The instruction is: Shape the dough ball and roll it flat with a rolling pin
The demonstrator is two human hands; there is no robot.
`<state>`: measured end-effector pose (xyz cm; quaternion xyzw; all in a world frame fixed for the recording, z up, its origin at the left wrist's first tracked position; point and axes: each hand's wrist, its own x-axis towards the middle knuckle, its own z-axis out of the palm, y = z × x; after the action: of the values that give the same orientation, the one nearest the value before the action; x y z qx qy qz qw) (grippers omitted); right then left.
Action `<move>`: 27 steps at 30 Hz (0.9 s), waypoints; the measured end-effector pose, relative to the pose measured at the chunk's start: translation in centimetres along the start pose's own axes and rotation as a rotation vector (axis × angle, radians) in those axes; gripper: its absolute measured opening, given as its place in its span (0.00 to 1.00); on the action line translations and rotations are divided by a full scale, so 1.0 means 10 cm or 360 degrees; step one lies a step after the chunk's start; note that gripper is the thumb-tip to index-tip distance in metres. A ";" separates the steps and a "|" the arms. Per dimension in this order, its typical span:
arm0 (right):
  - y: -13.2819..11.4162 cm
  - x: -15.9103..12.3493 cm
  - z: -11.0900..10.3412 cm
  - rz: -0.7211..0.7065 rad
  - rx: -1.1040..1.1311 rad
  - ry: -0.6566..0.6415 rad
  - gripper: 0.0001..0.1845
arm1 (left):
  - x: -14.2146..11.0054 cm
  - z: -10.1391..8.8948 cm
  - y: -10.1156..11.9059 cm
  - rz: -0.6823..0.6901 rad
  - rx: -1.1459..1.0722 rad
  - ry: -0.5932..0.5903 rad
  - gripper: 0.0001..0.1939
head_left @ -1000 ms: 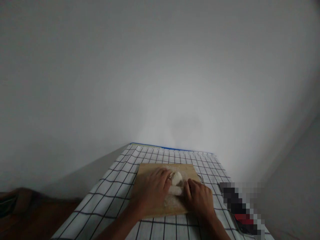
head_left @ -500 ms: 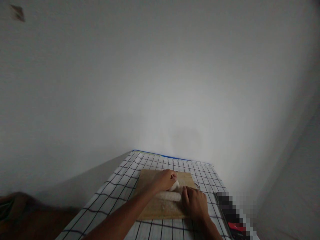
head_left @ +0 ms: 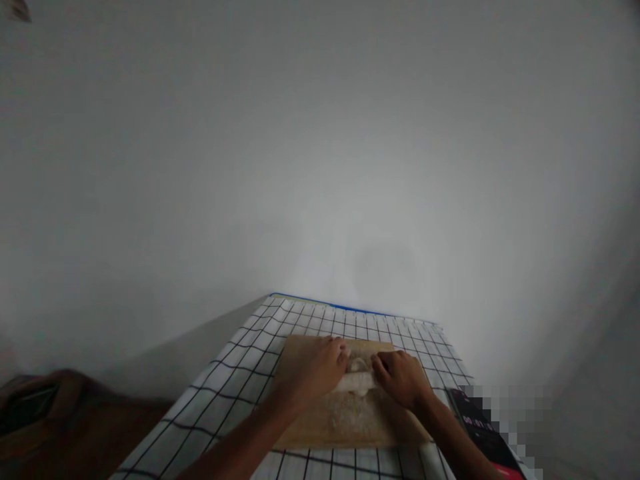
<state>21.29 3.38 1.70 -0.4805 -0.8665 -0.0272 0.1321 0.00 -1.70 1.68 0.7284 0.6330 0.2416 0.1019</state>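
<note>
Two bare forearms (head_left: 270, 427) reach in from the bottom edge, and it's all happening on this wooden board (head_left: 305, 430)! Off to the right, just beyond the forearm, a phone (head_left: 483, 427) lies on the bench, pale digits on its dark screen, red at its near end, partly blurred out. Out on the left sits a brown shape (head_left: 75, 393), too dim to make out.

Up the board now: a dusting of flour (head_left: 350, 420) across the near half, and just past it, the rolling pin (head_left: 354, 382), lying crosswise! Left hand (head_left: 327, 363), fingers curled down, clamped on the pin's left end; right hand (head_left: 403, 377), knuckles up, clamped on the right end. Well apart, those two, with the pale middle of the pin showing between them. And there's the dough (head_left: 359, 365), on the board under the pin, peeking out on the far side, with a small lip on the near side too!

Further back, the white cloth (head_left: 225, 393) with its dark grid covers the bench, a blue strip (head_left: 350, 308) along the far edge. Behind it all, one plain pale wall (head_left: 320, 167).
</note>
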 end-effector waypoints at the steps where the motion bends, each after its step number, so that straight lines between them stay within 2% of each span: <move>1: 0.02 0.01 0.03 -0.0008 0.0036 0.0015 0.26 | 0.01 0.02 0.00 0.0004 0.0015 0.0033 0.22; 5: 0.06 0.04 0.06 -0.0096 0.0207 0.0137 0.16 | 0.07 0.07 -0.02 0.0023 0.0028 0.0079 0.21; 12: 0.06 -0.16 0.19 -0.0125 0.0349 0.0271 0.18 | 0.02 0.15 -0.02 0.0081 -0.0040 0.0098 0.17; 18: 0.07 -0.38 0.32 -0.0211 0.0246 0.0399 0.14 | -0.13 0.27 0.03 0.0103 0.0018 0.0167 0.17; 20: 0.05 -0.43 0.34 -0.0181 0.0124 0.0477 0.13 | -0.19 0.31 0.00 0.0138 -0.0068 0.0222 0.17; 23: 0.03 -0.46 0.37 -0.0164 0.0038 0.0504 0.17 | -0.22 0.30 -0.08 0.0107 -0.0335 0.0231 0.18; 27: 0.00 -0.48 0.38 -0.0146 0.0065 0.0477 0.22 | -0.14 0.19 -0.12 0.0012 -0.0603 0.0114 0.19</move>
<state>22.96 0.10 -3.24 -0.4281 -0.8586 -0.0871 0.2682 -0.25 -2.57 -0.85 0.6895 0.5766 0.3828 0.2136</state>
